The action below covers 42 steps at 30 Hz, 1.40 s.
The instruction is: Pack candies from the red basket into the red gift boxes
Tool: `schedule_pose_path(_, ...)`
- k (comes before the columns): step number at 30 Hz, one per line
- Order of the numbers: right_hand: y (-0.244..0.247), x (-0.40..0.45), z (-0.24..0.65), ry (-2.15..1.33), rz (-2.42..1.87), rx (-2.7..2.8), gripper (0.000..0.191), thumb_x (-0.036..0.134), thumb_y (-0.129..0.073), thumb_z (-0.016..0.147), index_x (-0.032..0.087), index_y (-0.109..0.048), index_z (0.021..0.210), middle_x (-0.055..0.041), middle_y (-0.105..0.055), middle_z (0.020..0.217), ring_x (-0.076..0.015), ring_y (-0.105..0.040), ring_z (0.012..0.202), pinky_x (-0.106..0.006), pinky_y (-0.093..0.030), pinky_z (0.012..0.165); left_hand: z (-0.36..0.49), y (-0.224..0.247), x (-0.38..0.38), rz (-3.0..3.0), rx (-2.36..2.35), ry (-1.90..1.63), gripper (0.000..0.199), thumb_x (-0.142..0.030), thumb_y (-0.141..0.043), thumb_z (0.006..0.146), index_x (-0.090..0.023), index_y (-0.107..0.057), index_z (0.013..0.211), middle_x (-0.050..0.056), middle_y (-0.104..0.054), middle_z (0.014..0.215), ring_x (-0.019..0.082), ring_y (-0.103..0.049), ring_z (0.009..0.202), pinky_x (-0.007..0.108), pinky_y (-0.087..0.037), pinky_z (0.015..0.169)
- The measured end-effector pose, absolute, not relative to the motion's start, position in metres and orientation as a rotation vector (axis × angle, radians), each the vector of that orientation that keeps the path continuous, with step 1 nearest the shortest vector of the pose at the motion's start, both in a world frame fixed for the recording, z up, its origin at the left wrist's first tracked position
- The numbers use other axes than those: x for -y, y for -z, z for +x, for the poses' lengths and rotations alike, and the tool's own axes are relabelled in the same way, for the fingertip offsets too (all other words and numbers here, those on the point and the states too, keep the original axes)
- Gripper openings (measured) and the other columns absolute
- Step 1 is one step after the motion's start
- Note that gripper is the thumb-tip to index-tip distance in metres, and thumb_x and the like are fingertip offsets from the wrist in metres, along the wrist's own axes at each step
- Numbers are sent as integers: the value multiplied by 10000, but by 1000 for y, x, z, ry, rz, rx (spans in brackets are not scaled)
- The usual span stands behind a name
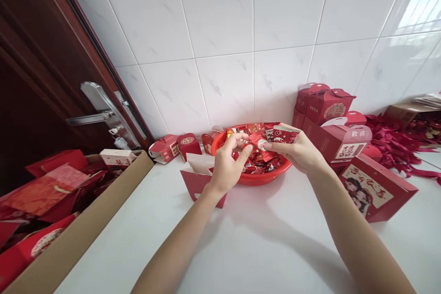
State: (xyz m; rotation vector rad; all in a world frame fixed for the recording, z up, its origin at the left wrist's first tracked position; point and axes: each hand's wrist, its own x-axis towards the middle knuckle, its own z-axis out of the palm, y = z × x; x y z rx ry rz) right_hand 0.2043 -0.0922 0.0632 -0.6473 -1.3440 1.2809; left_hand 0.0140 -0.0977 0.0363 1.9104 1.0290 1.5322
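A red plastic basket (262, 179) filled with shiny wrapped candies (255, 169) stands near the tiled wall. Over it, my right hand (301, 149) grips a red candy packet (261, 145) with a round white mark, and a red-and-white packet (286, 134) sticks out between its fingers. My left hand (229, 158) is closed in a pinch at the packet's left side; what lies between thumb and fingers is too small to make out. Just left of the basket stands a red gift box (193, 183) with its white inside showing, partly hidden by my left hand and forearm.
Red gift boxes (330, 105) are stacked at right, with a larger printed box (379, 188) nearer me. Dark red ribbons (392, 140) lie behind. Two small boxes (168, 148) sit near the wall. A cardboard carton (113, 197) of red packaging borders the left, by a door handle (93, 117).
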Motion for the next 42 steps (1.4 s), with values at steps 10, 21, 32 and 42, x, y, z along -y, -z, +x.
schedule_pose_path(10, -65, 110, 189, -1339, -649, 1372, 417, 250, -943, 598, 214, -746, 964, -39, -776, 900, -253, -733, 849, -363, -599, 763, -60, -49, 127, 2188, -1133, -1595, 202, -335, -625, 924, -235, -676, 1092, 71, -709, 1142, 221, -661, 1101, 349, -517, 997)
schedule_pose_path(21, -55, 108, 183, -1287, -759, 1437, 518, 348, -936, 609, 200, -727, 1058, -64, -779, 995, -304, -731, 961, -410, -603, 821, -123, -27, 125, 1813, -1473, -997, 280, -328, -621, 755, -218, -784, 955, 78, -749, 1085, 286, -687, 1010, 398, -560, 881)
schedule_pose_path(32, -69, 120, 184, -911, -735, 1899, 266, 284, -785, 785, 198, -708, 1025, -58, -755, 1024, -244, -724, 937, -350, -595, 820, -37, -26, 137, 1902, -1108, -908, 260, -322, -596, 908, -208, -735, 1095, 78, -690, 1245, 232, -646, 1066, 307, -530, 839)
schedule_pose_path(42, -63, 115, 187, -766, -766, 1879, 238, 264, -737, 822, 215, -678, 1048, -47, -734, 1025, -219, -723, 882, -328, -610, 757, -40, -21, 123, 1850, -1136, -849, 375, -424, -707, 832, -211, -711, 1141, 77, -700, 1212, 253, -633, 1098, 363, -500, 936)
